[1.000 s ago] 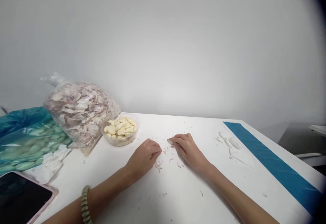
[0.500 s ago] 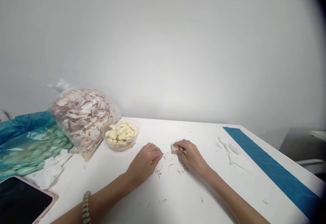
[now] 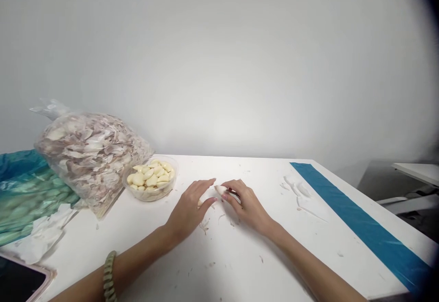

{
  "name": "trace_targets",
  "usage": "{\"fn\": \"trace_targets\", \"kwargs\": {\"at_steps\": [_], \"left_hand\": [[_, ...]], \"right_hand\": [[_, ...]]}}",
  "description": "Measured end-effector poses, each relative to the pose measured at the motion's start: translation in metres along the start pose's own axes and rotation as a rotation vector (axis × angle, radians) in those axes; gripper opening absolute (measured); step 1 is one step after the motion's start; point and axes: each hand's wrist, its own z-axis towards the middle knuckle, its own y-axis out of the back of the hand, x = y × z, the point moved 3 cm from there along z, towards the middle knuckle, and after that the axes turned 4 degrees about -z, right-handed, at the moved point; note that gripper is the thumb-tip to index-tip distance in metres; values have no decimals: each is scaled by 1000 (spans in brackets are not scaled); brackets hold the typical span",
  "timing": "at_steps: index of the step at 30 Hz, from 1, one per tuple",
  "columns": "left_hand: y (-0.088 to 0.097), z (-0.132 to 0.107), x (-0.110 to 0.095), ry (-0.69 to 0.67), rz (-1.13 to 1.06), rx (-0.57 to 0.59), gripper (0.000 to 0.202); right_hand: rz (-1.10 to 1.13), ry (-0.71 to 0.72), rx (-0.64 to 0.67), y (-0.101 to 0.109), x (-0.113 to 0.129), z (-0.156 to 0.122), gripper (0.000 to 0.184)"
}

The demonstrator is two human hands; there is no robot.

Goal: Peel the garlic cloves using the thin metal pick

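Note:
My right hand (image 3: 242, 199) pinches a whitish garlic clove (image 3: 221, 189) between thumb and fingers, its pointed end facing left. A thin dark thing (image 3: 234, 193) shows between those fingers; I cannot make out what it is. Just left of the clove, my left hand (image 3: 192, 206) has thumb and fingers spread apart, not touching the clove. A small pale spot shows inside its curve, too unclear to name. Bits of garlic skin (image 3: 205, 225) lie on the white table (image 3: 236, 261) below the hands. Left of them stands a clear bowl (image 3: 148, 195) of peeled garlic cloves (image 3: 151, 176).
A big clear bag of garlic skins (image 3: 92, 151) stands at the left, beside a blue bag (image 3: 20, 201) of pale cloves. Crumpled tissue (image 3: 44, 235) and a phone (image 3: 20, 279) lie nearer. At right are white scraps (image 3: 302, 194) and a blue strip (image 3: 350, 215).
My left hand has gone from pinched fingers to spread ones. My right hand has brought the clove up towards it, and the clove shows more plainly. The view has shifted slightly right.

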Motion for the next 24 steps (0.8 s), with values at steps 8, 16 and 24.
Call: {"fn": "trace_targets", "kwargs": {"at_steps": [8, 16, 24], "left_hand": [[1, -3, -9, 294, -524, -16, 29], [-5, -11, -15, 561, -880, 9, 29], [3, -9, -13, 563, -809, 37, 31]], "right_hand": [[189, 221, -257, 0, 13, -6, 15], [178, 225, -313, 1, 19, -11, 22], [266, 112, -204, 3, 17, -7, 17]]}}
